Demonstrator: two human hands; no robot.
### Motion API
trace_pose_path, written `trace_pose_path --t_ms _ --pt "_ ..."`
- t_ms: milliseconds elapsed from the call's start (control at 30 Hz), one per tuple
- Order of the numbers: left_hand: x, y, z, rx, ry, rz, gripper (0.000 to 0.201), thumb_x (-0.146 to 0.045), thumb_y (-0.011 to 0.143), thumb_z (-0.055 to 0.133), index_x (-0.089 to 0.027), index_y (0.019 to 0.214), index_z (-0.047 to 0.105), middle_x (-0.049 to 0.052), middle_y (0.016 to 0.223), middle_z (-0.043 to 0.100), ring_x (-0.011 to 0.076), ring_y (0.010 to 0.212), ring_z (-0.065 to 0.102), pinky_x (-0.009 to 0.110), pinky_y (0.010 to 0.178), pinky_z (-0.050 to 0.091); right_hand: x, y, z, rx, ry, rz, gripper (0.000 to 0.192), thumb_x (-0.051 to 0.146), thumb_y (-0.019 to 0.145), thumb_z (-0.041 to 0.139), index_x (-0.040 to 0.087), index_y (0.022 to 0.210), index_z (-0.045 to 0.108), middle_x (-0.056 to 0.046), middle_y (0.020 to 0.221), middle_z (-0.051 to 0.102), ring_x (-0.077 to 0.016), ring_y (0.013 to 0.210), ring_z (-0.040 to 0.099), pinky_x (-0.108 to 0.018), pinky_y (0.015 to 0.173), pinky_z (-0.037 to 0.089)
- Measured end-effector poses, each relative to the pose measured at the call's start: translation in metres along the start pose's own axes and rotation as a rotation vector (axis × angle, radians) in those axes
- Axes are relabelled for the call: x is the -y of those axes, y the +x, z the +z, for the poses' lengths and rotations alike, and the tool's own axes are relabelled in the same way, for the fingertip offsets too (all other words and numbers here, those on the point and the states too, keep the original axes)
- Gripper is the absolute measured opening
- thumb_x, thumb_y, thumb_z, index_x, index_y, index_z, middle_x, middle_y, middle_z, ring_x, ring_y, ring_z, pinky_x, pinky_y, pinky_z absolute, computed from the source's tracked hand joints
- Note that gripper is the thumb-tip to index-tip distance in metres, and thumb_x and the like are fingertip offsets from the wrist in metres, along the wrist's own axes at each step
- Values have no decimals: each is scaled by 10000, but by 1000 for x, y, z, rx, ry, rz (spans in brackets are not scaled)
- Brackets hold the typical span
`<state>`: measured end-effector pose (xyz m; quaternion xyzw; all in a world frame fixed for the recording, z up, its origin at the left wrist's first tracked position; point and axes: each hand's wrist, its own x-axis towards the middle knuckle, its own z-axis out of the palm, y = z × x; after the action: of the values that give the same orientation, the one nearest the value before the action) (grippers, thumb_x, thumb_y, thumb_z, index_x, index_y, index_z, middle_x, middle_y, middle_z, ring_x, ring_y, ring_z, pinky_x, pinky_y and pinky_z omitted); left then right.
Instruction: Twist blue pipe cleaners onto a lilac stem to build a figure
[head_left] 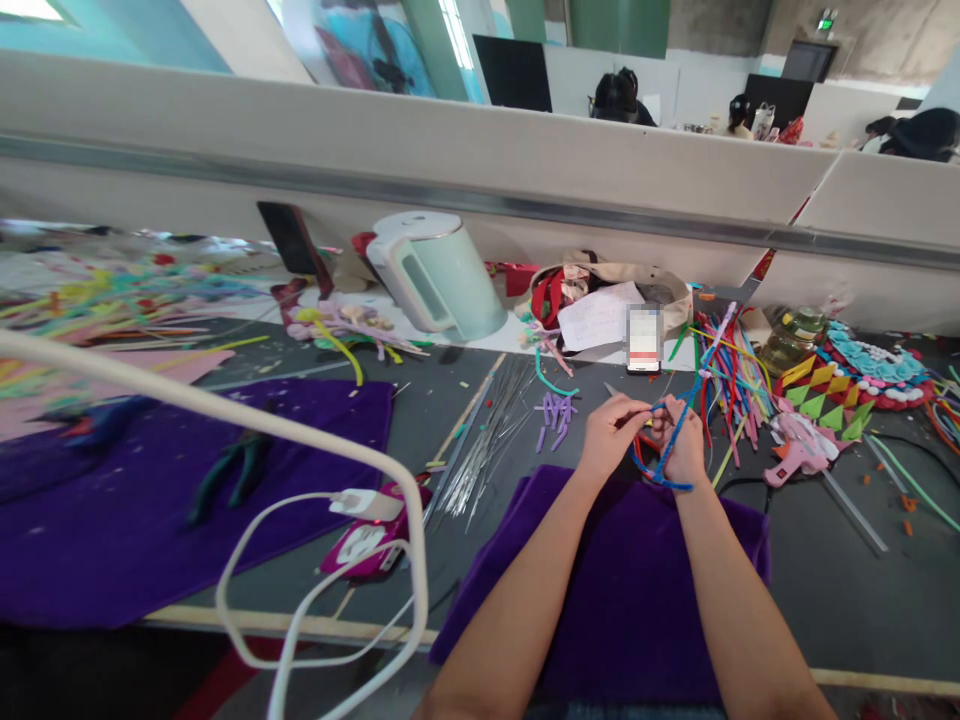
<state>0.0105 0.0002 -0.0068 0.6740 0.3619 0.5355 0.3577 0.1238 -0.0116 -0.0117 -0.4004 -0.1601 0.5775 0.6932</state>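
Over a folded purple cloth (637, 590), my two hands are close together, working on blue pipe cleaners (676, 440) bent and crossed into a loose frame. My left hand (609, 432) is closed in a pinch on one blue end. Fingers of my right hand (684, 445) are curled round the blue stems, with one long piece sticking up past them. Something orange-red shows between the hands, partly hidden. A phone (643, 340) with a lit screen stands just beyond, leaning on a fabric bag (679, 290). Short purple pieces (555, 418) lie left of my left hand.
Bundled coloured pipe cleaners (731, 370) and a pink glue gun (799, 450) lie to the right. Leftward are silvery wires (487, 450), a pink power strip (367, 545), pliers (232, 470) and a kettle (442, 275). A white cable (416, 560) loops across the left foreground.
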Motion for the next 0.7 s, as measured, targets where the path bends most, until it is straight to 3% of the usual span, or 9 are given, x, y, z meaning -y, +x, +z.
trace_pose_path --t_ms 367,700 --pt "-2 0 2 17 -74 -14 101 -254 757 652 -182 775 721 27 715 579 126 661 547 238 595 437 -6 1 -2 7 17 -36 275 359 652 713 175 681 511 63 520 549 -47 396 467 -144 360 385" --pt "10 2 -2 -32 -450 -385 228 -332 685 712 -144 805 669 4 643 620 109 547 552 240 560 466 0 -7 9 205 -139 -94 281 354 647 738 187 811 583 51 561 569 -69 439 506 -172 394 407"
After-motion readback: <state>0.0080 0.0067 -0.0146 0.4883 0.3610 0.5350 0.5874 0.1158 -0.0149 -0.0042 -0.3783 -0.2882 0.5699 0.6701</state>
